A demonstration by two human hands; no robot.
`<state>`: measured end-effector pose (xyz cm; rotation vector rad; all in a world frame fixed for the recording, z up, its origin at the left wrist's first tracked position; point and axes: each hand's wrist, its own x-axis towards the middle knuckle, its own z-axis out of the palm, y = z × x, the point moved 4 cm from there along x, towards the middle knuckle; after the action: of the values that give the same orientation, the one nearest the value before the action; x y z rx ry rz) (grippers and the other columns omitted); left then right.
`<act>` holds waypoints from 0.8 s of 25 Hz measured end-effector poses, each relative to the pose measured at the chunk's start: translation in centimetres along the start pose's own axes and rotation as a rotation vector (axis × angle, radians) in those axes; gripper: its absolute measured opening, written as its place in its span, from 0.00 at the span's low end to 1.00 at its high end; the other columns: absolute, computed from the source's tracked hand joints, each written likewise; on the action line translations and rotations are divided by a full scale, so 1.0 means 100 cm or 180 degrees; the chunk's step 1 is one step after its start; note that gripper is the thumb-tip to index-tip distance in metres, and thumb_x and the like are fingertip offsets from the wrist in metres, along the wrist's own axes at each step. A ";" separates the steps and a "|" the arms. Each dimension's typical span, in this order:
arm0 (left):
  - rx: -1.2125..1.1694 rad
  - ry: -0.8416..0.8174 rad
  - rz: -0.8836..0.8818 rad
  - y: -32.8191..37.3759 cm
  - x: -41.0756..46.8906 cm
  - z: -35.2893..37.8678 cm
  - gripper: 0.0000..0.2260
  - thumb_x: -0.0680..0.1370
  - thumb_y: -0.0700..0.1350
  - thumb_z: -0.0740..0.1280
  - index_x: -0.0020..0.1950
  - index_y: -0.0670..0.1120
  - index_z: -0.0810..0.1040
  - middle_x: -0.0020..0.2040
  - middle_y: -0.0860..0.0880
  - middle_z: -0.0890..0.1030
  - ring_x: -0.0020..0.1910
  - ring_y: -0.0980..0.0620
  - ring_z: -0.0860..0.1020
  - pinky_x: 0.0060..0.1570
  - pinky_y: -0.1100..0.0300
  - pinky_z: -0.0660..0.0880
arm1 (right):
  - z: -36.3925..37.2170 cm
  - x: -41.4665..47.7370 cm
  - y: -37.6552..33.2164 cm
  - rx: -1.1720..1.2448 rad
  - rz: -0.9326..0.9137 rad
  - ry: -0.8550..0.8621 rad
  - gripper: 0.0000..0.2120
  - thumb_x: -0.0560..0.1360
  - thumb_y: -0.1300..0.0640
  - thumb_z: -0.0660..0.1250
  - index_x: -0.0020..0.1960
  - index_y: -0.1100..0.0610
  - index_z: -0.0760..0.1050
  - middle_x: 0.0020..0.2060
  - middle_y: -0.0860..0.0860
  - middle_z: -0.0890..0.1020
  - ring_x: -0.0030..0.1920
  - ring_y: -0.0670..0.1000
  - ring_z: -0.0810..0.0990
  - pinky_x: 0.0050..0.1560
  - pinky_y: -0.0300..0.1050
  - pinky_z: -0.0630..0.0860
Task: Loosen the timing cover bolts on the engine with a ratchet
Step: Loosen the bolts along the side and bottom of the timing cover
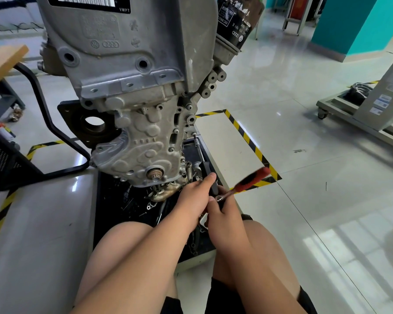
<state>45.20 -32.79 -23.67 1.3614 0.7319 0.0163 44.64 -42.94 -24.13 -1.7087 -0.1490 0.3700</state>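
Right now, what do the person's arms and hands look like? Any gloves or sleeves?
No gloves and no sleeves. The left arm and right arm are bare as far up as the picture shows. The left hand and right hand are bare too, with short nails. The only clothing in view is black shorts.

Your ratchet (251,179), red-and-black handle blurred, points right; its extension (199,148) runs up to a bolt (194,133) beside the grey cover (141,143).
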 end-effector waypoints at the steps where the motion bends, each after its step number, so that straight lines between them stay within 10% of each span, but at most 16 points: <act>1: -0.0069 -0.0062 -0.0075 0.000 0.000 0.001 0.15 0.75 0.59 0.67 0.47 0.48 0.84 0.45 0.48 0.84 0.41 0.51 0.81 0.38 0.59 0.75 | 0.001 0.001 0.002 0.0189 0.0203 -0.0021 0.13 0.80 0.51 0.58 0.62 0.53 0.71 0.42 0.46 0.82 0.38 0.42 0.80 0.39 0.35 0.75; 6: 0.0102 -0.0243 -0.0122 -0.005 -0.001 0.003 0.17 0.75 0.59 0.66 0.48 0.45 0.80 0.22 0.49 0.71 0.18 0.51 0.68 0.21 0.67 0.64 | 0.001 0.004 0.001 0.1577 0.1171 -0.0114 0.21 0.82 0.50 0.54 0.39 0.64 0.72 0.24 0.55 0.74 0.22 0.54 0.69 0.25 0.42 0.71; 12: -0.0095 -0.0078 0.0181 -0.002 -0.001 0.003 0.10 0.75 0.52 0.71 0.43 0.46 0.83 0.39 0.48 0.85 0.38 0.52 0.82 0.37 0.62 0.77 | -0.004 -0.002 -0.004 0.0110 0.0140 0.0218 0.14 0.80 0.56 0.59 0.64 0.46 0.70 0.44 0.48 0.81 0.43 0.47 0.80 0.47 0.46 0.78; 15: 0.0009 0.0027 0.0167 -0.002 0.000 0.001 0.10 0.74 0.52 0.71 0.42 0.45 0.82 0.37 0.50 0.85 0.33 0.59 0.82 0.31 0.68 0.75 | 0.004 -0.006 -0.009 -0.0309 -0.0414 -0.0045 0.21 0.79 0.60 0.58 0.65 0.37 0.66 0.54 0.46 0.78 0.56 0.43 0.77 0.57 0.40 0.74; 20: 0.0146 0.0030 -0.0001 -0.001 0.000 -0.002 0.15 0.74 0.58 0.69 0.47 0.46 0.82 0.45 0.46 0.84 0.45 0.50 0.82 0.44 0.57 0.78 | 0.001 0.000 -0.001 0.0178 0.0106 0.0049 0.15 0.80 0.57 0.58 0.66 0.47 0.67 0.49 0.49 0.82 0.44 0.46 0.81 0.49 0.46 0.78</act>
<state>45.03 -32.66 -23.79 1.4059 0.7442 0.0057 44.58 -42.87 -24.07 -1.6603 -0.0981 0.3822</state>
